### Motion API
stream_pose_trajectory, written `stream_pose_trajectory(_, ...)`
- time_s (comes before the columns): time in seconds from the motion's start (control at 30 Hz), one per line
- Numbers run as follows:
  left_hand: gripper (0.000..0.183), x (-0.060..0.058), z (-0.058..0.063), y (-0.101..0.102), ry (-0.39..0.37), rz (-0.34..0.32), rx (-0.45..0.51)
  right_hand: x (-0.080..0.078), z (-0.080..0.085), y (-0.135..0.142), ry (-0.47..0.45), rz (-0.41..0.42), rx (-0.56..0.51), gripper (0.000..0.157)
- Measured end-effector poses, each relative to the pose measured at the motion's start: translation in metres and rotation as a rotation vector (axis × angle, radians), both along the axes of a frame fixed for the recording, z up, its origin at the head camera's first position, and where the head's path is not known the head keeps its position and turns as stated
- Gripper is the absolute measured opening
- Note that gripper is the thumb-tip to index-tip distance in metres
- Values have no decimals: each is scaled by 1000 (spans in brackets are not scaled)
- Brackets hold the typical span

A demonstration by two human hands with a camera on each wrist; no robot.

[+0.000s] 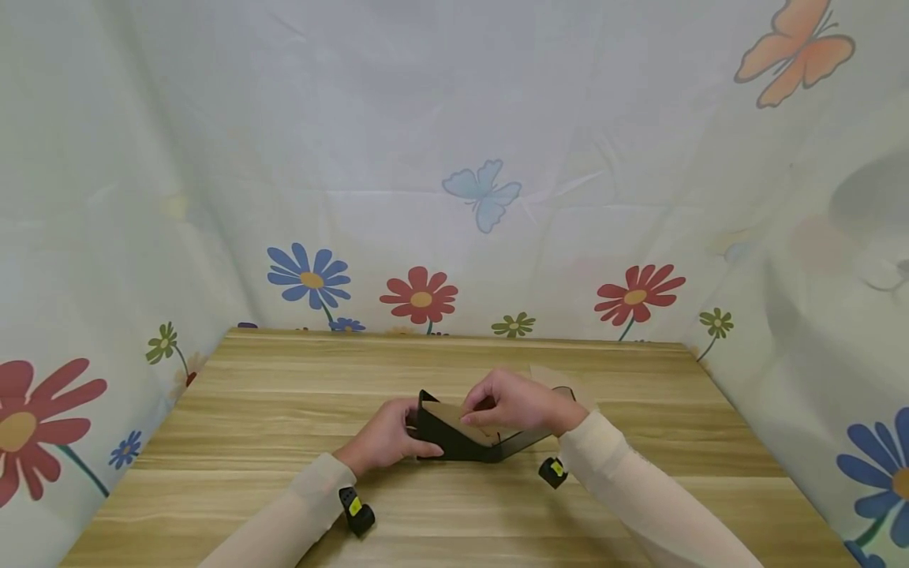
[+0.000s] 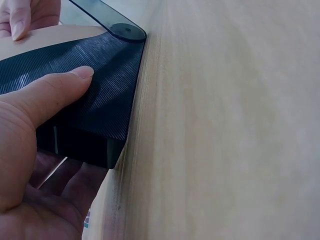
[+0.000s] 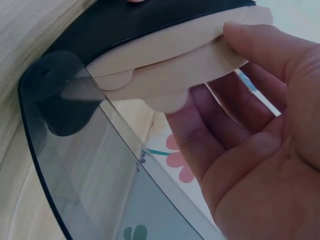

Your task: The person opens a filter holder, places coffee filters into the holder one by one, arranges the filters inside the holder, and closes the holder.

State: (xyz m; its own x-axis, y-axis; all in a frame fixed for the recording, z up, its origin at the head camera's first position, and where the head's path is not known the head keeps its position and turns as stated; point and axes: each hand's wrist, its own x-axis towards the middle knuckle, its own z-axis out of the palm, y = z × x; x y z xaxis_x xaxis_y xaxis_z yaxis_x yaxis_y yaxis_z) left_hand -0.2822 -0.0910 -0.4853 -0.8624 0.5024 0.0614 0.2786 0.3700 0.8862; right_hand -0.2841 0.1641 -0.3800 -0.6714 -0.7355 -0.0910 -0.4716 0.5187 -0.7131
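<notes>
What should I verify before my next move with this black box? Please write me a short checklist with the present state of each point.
1. Left hand grips the black box: ok.
2. Right hand has the tan sheets between thumb and fingers: ok.
3. Transparent lid swung open: ok.
4. Sheets fully inside the box: not ok, their edges stick out past its rim.
5. Number of sheets known: cannot tell, they overlap.

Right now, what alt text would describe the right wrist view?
The right hand pinches tan tabbed sheets sticking out of a ribbed black case, its see-through lid open, with a wood-grain table behind.
</notes>
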Motion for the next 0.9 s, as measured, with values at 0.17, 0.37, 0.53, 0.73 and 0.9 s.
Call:
stream_pose_trajectory(0.17,43,-1,-2,0,3,-1,0,1,-2,-2,25,16,17,9)
stream_pose_trajectory(0.37,44,-1,-2,0,5,0,2,3,-4,-5,55,36,29,13)
stream_pose_trajectory(0.53,43,0,-1,0,-4,5,5,5,-5,-7,72,51,39,16)
stream_pose_trajectory(0.73,45,0,-1,0,-6,11,5,6,-7,-9,99,51,73,24)
stream_pose_trajectory(0.9,46,-1,-1,0,-1,12,-7,8,-7,-10,98,11,99,23)
